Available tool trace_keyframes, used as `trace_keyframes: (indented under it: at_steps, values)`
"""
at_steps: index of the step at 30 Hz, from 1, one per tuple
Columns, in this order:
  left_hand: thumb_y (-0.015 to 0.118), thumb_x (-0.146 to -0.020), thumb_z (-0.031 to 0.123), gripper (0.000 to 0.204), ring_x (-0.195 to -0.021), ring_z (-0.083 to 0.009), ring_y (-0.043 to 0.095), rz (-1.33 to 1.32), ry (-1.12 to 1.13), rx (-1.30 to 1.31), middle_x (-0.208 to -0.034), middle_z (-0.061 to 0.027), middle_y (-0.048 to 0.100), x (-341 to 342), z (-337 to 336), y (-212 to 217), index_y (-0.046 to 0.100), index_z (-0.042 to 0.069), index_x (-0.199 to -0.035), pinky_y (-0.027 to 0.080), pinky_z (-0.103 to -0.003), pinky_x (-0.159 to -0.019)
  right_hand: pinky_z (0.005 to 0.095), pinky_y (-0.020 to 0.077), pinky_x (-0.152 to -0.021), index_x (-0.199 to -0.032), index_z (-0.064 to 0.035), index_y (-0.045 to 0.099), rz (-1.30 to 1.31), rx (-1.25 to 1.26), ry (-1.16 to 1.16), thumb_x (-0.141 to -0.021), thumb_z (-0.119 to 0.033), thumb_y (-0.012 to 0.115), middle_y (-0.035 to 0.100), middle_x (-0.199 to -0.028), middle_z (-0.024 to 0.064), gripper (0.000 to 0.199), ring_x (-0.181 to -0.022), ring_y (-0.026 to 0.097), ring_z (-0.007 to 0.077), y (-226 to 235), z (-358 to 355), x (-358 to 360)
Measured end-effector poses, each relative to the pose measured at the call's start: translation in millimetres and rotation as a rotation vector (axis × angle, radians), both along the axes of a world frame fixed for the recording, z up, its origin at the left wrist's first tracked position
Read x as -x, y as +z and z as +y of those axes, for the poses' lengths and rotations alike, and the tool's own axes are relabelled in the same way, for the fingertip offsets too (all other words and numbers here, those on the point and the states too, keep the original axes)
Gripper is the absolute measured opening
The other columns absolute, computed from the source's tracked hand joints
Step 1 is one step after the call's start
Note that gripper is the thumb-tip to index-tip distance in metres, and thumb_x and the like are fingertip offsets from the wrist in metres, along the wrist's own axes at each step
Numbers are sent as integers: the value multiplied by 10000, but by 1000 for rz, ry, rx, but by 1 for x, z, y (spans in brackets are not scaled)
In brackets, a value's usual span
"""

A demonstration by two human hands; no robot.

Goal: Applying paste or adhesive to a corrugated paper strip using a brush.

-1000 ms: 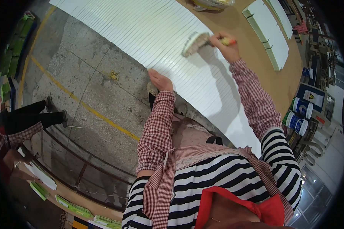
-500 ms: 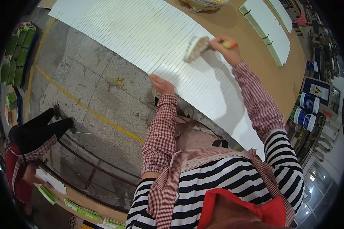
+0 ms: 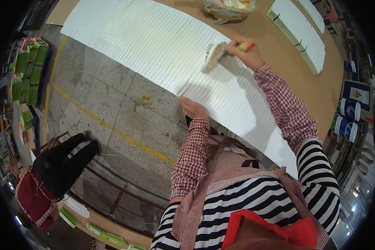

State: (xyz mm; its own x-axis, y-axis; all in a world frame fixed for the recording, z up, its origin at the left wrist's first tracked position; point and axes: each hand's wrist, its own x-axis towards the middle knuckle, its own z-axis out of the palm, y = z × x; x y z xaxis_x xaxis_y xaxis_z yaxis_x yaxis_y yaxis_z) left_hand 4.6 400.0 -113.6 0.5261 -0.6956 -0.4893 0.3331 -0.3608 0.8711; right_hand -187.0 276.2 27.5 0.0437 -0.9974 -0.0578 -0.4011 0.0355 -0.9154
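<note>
Right hand (image 3: 244, 54) is gripping a broad pale-bristled brush (image 3: 215, 57) at one o'clock, over overlapping flat white sheets (image 3: 150, 39) running toward eleven o'clock; left hand (image 3: 194, 109) is resting at their edge, its grip unclear.

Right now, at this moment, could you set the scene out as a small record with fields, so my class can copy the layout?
Right hand: gripping a wide brush by its handle
Brush position: over the white sheets; contact unclear
Left hand: at the sheets' edge
Sheets: overlapping in a long row
Surface: brown table
Also on table: plastic bag, white stacks
Left side: another person, green stacks
Right side: buckets
</note>
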Motion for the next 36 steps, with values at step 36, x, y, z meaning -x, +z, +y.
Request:
trace_keyframes:
  at_steps: [36]
  values:
    - [247,-1017,471,669,-1224,-280,445,-72,31,-87,-1358,-232,393,1,8,-15,242,-71,-1408,366,-365,-1046,224,419,-589,-721,-9,604,-81,99,-10,-805,-128,689,578,-682,-16,169,-652,520,56,1,-41,-31]
